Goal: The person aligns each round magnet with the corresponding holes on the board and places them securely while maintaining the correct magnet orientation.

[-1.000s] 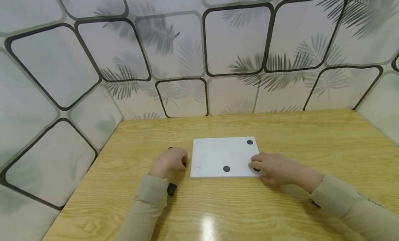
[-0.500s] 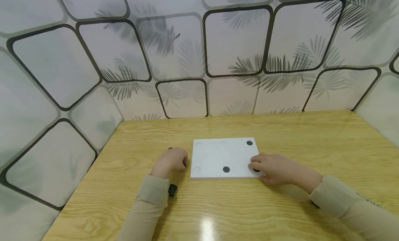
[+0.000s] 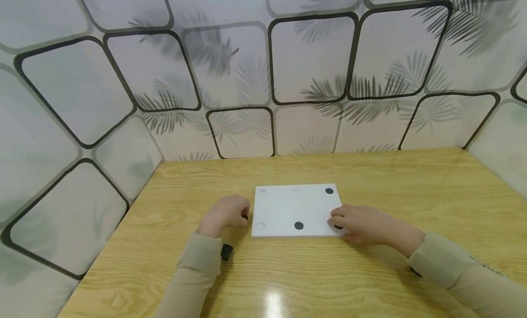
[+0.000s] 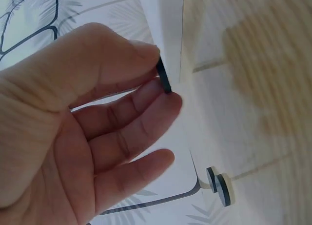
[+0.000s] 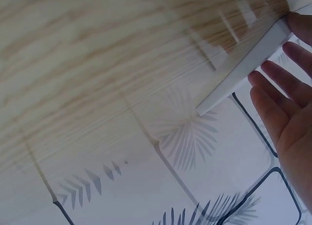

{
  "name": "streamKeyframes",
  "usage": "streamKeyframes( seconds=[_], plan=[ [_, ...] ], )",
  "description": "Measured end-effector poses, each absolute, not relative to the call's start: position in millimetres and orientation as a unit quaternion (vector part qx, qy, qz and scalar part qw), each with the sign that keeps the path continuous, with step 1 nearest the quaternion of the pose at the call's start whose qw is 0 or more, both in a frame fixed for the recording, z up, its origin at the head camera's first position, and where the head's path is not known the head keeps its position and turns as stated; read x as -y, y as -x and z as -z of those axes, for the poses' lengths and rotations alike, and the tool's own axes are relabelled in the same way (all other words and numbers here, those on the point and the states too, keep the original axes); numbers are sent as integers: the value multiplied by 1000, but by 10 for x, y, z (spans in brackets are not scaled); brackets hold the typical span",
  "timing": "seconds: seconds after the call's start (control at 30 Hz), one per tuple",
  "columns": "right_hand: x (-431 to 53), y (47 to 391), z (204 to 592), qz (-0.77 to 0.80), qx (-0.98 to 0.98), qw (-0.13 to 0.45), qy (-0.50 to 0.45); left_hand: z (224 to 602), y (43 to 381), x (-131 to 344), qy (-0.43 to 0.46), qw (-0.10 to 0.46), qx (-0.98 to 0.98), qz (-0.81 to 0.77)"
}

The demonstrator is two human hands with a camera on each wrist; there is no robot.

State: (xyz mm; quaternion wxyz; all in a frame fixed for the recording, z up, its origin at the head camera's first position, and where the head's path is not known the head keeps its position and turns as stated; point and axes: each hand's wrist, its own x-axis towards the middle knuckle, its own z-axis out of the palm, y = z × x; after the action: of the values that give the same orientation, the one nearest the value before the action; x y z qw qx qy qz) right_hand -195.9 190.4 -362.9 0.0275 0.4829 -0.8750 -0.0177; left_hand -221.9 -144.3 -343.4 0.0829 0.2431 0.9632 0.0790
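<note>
My left hand (image 3: 226,212) is just left of a white rectangular board (image 3: 280,208) and pinches a small black disc (image 4: 164,74) between thumb and fingertips. In the left wrist view the disc is edge-on, close to the board's side. The board has shallow round recesses; black discs fill some, such as one at the near middle (image 3: 298,225) and one at the far right corner (image 3: 329,191). My right hand (image 3: 364,223) holds the near right corner, fingers over the top and thumb at the edge. It partly covers another black disc (image 3: 338,226) there.
Two loose dark discs (image 4: 218,187) lie on the wooden table (image 3: 313,272), seen in the left wrist view; my left hand hides them in the head view. A black block-like piece (image 3: 226,252) shows beside the left cuff. A patterned wall (image 3: 313,57) stands behind the table.
My left hand has shifted very slightly right with the disc, and a dark edge behind it is now covered. The right hand stays on the board. The head view has tilted up slightly.
</note>
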Motion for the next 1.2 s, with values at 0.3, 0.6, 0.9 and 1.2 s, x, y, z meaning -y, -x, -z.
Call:
streamKeyframes(
  seconds=[0.3,0.6,0.9,1.2],
  plan=[
    [-1905,1954,3624,18,876,25,-482,3386,2204,1438,-252,69,-960,-100],
    [-1908,1966,3646,17,880,17,-474,3382,2245,1402,-269,57,-957,-94],
    [-1899,1955,3616,21,878,17,-478,3380,2319,1303,-279,67,-953,-97],
    [-1909,1944,3634,29,877,24,-478,3380,2435,1144,-298,72,-948,-86]
  ],
)
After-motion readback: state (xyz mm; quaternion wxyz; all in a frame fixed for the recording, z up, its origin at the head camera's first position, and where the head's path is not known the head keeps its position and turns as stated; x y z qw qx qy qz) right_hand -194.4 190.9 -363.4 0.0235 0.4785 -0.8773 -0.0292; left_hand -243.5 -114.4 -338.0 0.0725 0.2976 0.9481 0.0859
